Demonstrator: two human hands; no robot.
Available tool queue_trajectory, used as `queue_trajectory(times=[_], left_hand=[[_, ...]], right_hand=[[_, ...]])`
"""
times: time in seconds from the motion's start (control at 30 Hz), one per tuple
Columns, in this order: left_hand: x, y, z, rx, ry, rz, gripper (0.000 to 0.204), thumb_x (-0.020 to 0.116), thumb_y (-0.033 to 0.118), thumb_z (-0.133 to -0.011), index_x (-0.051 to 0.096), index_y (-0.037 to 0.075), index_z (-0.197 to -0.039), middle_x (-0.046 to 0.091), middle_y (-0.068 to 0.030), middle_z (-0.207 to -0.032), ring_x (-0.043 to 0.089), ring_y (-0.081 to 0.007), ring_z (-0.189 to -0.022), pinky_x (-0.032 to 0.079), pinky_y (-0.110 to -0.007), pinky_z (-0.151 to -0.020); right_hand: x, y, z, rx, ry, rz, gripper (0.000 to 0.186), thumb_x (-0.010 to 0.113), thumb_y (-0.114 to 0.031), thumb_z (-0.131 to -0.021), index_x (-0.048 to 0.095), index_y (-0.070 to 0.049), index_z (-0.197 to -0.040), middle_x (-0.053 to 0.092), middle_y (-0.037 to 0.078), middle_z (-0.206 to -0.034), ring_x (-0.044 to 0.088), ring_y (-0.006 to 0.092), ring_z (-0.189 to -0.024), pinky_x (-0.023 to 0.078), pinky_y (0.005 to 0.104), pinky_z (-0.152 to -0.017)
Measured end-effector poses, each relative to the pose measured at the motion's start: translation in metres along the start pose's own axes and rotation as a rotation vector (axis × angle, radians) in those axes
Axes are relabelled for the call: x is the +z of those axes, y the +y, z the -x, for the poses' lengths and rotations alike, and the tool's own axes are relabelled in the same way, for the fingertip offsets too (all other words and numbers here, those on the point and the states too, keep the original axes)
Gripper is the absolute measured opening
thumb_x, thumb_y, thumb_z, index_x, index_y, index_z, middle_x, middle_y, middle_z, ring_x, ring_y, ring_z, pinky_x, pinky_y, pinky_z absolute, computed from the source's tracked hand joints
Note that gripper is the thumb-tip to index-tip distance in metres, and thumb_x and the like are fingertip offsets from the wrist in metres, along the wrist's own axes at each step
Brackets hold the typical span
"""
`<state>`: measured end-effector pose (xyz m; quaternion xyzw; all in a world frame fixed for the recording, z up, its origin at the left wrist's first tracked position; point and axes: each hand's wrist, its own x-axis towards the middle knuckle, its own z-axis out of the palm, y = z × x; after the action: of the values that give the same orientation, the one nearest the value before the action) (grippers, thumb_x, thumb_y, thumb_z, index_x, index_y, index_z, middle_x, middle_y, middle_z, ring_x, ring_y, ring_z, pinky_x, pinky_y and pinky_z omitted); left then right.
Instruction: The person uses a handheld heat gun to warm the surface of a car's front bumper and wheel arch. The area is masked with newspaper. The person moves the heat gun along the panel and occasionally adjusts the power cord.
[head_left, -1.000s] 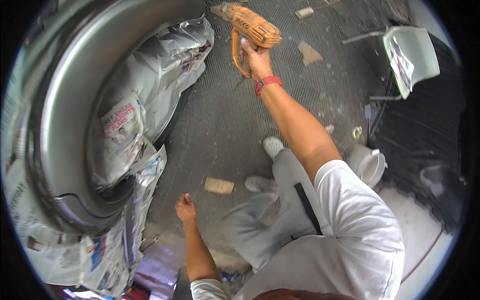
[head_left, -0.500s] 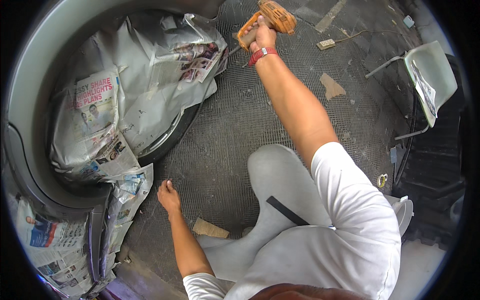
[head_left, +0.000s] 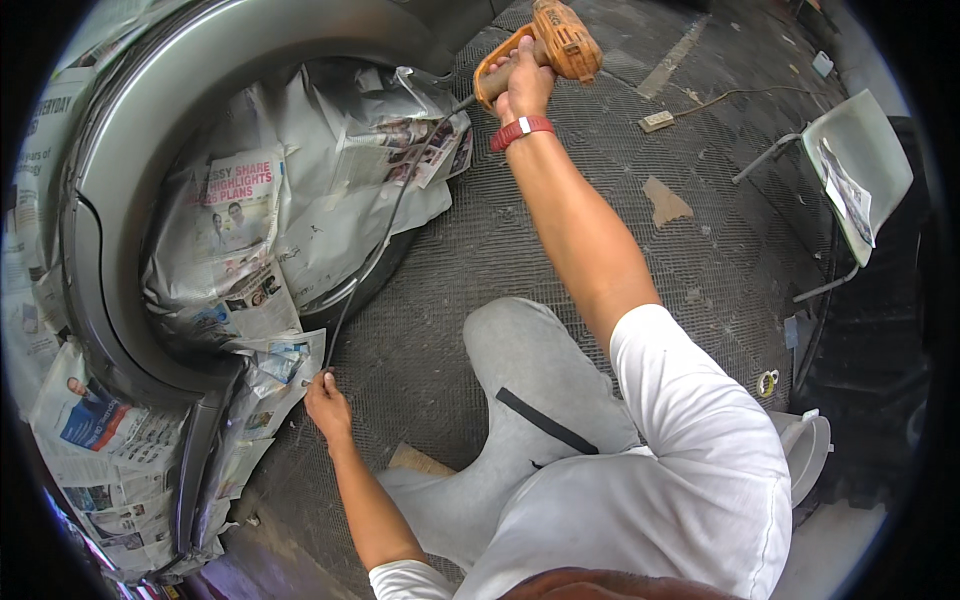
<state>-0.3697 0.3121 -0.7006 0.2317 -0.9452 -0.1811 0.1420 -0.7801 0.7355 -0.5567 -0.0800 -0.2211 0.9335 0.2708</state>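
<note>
My right hand [head_left: 522,85] grips the handle of a dirty orange power tool [head_left: 568,40] at top centre. Its dark cord [head_left: 390,225] hangs diagonally down to my left hand [head_left: 328,400], whose fingertips are closed on it. Beside both hands, at left, a grey car wheel arch [head_left: 130,130] surrounds a wheel draped in crumpled newspaper [head_left: 235,200]; the dark tyre [head_left: 385,265] shows beneath the paper. More newspaper [head_left: 100,440] covers the bodywork around the arch. My bent knee in grey trousers is between my forearms, over the ribbed floor.
A pale plastic chair [head_left: 865,140] with paper on it stands at right. A white bucket [head_left: 805,455] is beside my right side, near a tape roll [head_left: 768,383] and black matting [head_left: 870,340]. A socket strip [head_left: 657,121] and cardboard scrap [head_left: 668,203] lie on the floor.
My body has lowered, with a knee bent. The tool shifted slightly right and turned. My left hand moved up and left and now holds the cord. The view shifted.
</note>
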Motion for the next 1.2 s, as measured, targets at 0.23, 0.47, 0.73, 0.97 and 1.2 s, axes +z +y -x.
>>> queue_trajectory(times=[0.23,0.47,0.73,0.97,1.2], left_hand=[[0.000,-0.020,0.042,-0.062,-0.069,-0.059,0.028,0.057,0.025,-0.105,0.074,0.006,-0.118,0.071,-0.0177,-0.106,0.063,-0.0382,-0.101,0.047,-0.050,-0.096],[0.001,-0.026,0.065,-0.079,-0.110,-0.096,0.031,0.057,0.027,-0.105,0.073,0.005,-0.121,0.070,-0.0185,-0.115,0.061,-0.0387,-0.110,0.044,-0.050,-0.103],[-0.010,-0.019,0.079,-0.093,-0.100,-0.070,0.032,0.056,0.028,-0.105,0.073,0.005,-0.121,0.071,-0.0194,-0.114,0.061,-0.0396,-0.110,0.044,-0.050,-0.103],[-0.005,-0.032,0.086,-0.072,-0.026,-0.038,0.033,0.057,0.028,-0.105,0.073,0.004,-0.121,0.070,-0.0192,-0.113,0.062,-0.0398,-0.108,0.043,-0.050,-0.103],[-0.016,-0.025,0.094,-0.098,0.021,-0.013,0.034,0.057,0.029,-0.105,0.072,0.004,-0.121,0.070,-0.0189,-0.111,0.062,-0.0399,-0.107,0.042,-0.050,-0.106]], right_hand=[[-0.022,-0.049,0.040,0.179,-0.469,0.146,0.021,0.070,-0.022,-0.100,0.059,-0.007,-0.107,0.063,0.005,-0.086,0.064,0.0164,-0.071,0.057,0.0342,-0.062],[-0.057,-0.051,0.031,0.340,-0.348,0.322,0.026,0.068,-0.023,-0.102,0.058,-0.003,-0.115,0.064,0.007,-0.088,0.064,0.0175,-0.072,0.058,0.0351,-0.061],[-0.057,-0.052,0.036,0.290,-0.203,0.371,0.023,0.065,-0.021,-0.103,0.055,-0.001,-0.110,0.060,0.006,-0.084,0.061,0.0177,-0.066,0.057,0.0347,-0.054],[0.009,-0.081,0.071,0.280,-0.514,0.381,0.024,0.070,-0.026,-0.100,0.059,-0.005,-0.103,0.064,0.005,-0.084,0.065,0.0154,-0.070,0.059,0.0331,-0.059],[0.101,-0.100,0.145,0.244,-0.804,0.406,0.030,0.072,-0.027,-0.099,0.063,0.001,-0.093,0.064,0.008,-0.079,0.064,0.0183,-0.064,0.057,0.0330,-0.059]])
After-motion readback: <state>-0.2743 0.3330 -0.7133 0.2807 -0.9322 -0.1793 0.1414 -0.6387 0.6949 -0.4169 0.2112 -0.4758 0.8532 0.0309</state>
